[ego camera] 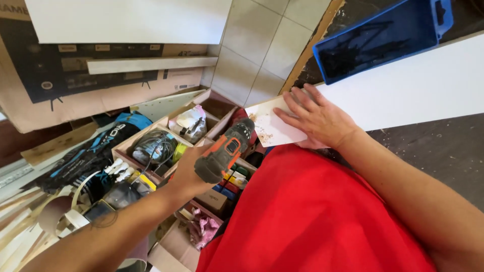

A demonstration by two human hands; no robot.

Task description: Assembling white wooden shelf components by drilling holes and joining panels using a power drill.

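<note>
Tiled floor and dark workbench are seen from above. Nearest, a cordless drill is gripped by the closed left hand over a compartmented toolbox; the right hand is laid flat, fingers spread, on a white board; beyond, a blue bin.

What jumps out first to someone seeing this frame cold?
The orange and grey cordless drill at centre, gripped in the left hand over a wooden compartment box of clutter. To the right, the right hand lies flat on the white board, with a blue plastic bin above it.
</note>
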